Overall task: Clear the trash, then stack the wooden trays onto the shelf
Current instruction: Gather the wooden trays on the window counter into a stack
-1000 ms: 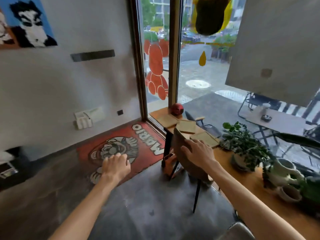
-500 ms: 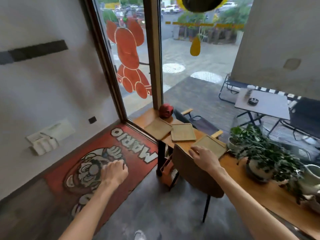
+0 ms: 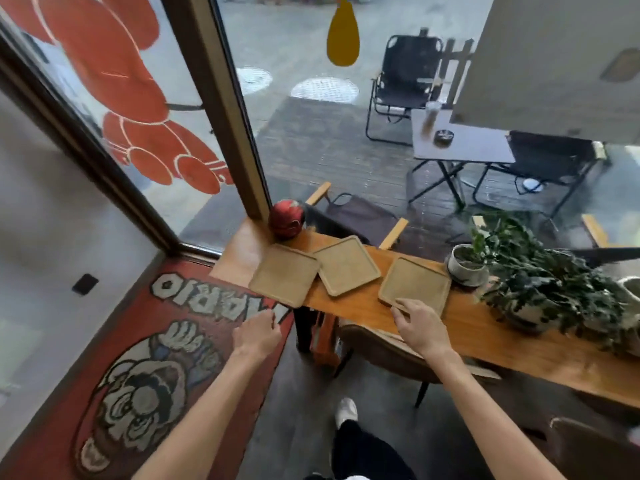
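Head view, looking forward and down: three wooden trays laid out flat along the wooden counter (image 3: 349,308) by the window, none stacked. Far left tray (image 3: 284,274) jutting its near corner past the counter's near edge, just beside the middle tray (image 3: 345,264), the two touching or slightly overlapped at one corner, hard to tell which. Right tray (image 3: 415,284) lying apart from the other two, close to the potted plant (image 3: 540,271) on its right. Right hand (image 3: 420,328) nearest to that right tray, fingertips (image 3: 398,304) at its near edge, touching or just above it; grip loosely open, fingers curled downward, nothing clasped yet. Left hand (image 3: 258,336) hanging off the counter's left end, over the red rug (image 3: 138,358), just below and near the overhanging corner of the far left tray; grip half curled, and no object visible in it, though the palm side stays hidden. Red round ornament (image 3: 286,219) at the far corner by the window frame, clear of the trays. No trash visible on the counter, no shelf in sight. Judged from this: right tray lies straight ahead of the right grip, flat, squarish with no clear long axis, so best taken by sliding or pinching at the near edge; left grip better placed for the overhanging corner.
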`<state>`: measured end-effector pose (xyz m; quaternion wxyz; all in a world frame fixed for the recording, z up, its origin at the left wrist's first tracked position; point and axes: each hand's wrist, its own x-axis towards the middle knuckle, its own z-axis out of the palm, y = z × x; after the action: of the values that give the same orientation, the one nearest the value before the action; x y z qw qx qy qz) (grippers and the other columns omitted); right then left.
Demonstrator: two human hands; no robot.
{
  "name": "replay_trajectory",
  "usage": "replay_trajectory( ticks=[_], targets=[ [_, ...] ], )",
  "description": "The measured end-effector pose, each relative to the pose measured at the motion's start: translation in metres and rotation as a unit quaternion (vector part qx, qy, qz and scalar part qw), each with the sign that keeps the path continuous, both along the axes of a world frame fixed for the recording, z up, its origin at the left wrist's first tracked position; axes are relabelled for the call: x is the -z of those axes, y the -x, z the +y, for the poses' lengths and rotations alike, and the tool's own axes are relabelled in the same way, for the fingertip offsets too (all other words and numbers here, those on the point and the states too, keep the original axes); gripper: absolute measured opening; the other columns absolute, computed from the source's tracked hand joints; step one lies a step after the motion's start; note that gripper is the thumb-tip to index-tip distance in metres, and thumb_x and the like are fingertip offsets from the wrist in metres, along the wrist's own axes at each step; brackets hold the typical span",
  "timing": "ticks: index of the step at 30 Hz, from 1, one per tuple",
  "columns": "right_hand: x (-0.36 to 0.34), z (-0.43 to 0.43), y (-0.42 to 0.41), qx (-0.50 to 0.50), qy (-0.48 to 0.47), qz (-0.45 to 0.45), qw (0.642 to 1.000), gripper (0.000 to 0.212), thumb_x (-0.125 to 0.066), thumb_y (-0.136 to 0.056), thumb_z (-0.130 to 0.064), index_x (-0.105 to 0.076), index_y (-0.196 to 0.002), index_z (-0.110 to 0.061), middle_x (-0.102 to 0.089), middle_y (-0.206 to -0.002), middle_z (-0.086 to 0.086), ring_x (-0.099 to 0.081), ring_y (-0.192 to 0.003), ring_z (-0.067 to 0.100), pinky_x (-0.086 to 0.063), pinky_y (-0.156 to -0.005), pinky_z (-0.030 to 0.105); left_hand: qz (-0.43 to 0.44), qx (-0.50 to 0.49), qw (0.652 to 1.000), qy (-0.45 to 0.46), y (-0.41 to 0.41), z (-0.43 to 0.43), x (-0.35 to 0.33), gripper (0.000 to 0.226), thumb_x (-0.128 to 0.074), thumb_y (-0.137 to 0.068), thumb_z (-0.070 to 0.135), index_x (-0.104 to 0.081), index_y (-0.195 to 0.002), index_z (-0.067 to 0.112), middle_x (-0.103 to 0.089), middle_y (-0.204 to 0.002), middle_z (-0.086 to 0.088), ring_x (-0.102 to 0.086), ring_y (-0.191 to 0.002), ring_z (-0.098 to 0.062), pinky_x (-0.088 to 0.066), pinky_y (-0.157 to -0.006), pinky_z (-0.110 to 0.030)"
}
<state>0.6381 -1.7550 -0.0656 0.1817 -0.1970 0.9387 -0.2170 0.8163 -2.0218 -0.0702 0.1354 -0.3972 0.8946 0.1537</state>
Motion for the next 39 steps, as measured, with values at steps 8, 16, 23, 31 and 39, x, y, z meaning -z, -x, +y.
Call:
replay_trajectory(
  ticks=[8, 16, 23, 31, 39],
  targets=[
    [0.051, -0.153, 0.011, -0.007, -0.024, -0.095, 0.995, 0.047, -0.05, -0.096, -0.044, -0.057, -0.133, -0.016, -0.062, -0.13, 0.01, -0.057, -0.12, 0.031, -0.049, -0.096, 0.041, 0.02, -0.018, 1.0, -0.002, 0.046, -0.113, 0.028, 0.026, -0.042, -0.096, 0.031, -0.061, -0.097, 0.014, -0.07, -0.102, -0.012, -0.066, -0.096, -0.033, -0.048, -0.08, -0.041],
    [0.118, -0.276, 0.016, 0.15, -0.038, -0.178, 0.972, 0.026, -0.049, -0.098, -0.032, -0.066, -0.107, -0.015, -0.07, -0.11, 0.011, -0.065, -0.103, 0.032, -0.05, -0.081, 0.038, 0.007, -0.011, 0.995, -0.1, 0.118, -0.225, 0.104, 0.02, -0.045, -0.097, 0.024, -0.056, -0.087, 0.011, -0.065, -0.09, -0.01, -0.061, -0.084, -0.032, -0.045, -0.071, -0.04],
    [0.18, -0.325, 0.028, 0.296, -0.018, -0.245, 0.923, 0.029, -0.049, -0.098, -0.028, -0.062, -0.119, -0.012, -0.067, -0.121, 0.009, -0.061, -0.111, 0.03, -0.042, -0.077, 0.03, 0.019, -0.042, 0.972, -0.229, 0.174, -0.271, 0.17, 0.021, -0.044, -0.097, 0.013, -0.054, -0.113, 0.005, -0.061, -0.113, -0.016, -0.058, -0.106, -0.037, -0.05, -0.088, -0.048],
    [0.211, -0.342, 0.036, 0.404, 0.028, -0.274, 0.872, 0.047, -0.056, -0.097, -0.02, -0.045, -0.142, -0.012, -0.057, -0.137, 0.01, -0.054, -0.125, 0.029, -0.045, -0.104, 0.042, -0.027, -0.034, 0.955, -0.294, 0.188, -0.282, 0.219, 0.041, -0.046, -0.1, 0.016, -0.04, -0.138, 0.002, -0.046, -0.136, -0.02, -0.046, -0.124, -0.036, -0.04, -0.103, -0.044],
    [0.19, -0.326, 0.046, 0.35, 0.047, -0.424, 0.834, 0.055, -0.072, -0.083, -0.014, -0.045, -0.131, -0.011, -0.057, -0.126, 0.012, -0.055, -0.117, 0.031, -0.051, -0.097, 0.052, -0.112, -0.103, 0.915, -0.374, 0.197, -0.309, 0.209, 0.034, -0.061, -0.086, 0.003, -0.045, -0.116, 0.003, -0.056, -0.119, -0.02, -0.059, -0.108, -0.036, -0.056, -0.084, -0.048]
  ],
)
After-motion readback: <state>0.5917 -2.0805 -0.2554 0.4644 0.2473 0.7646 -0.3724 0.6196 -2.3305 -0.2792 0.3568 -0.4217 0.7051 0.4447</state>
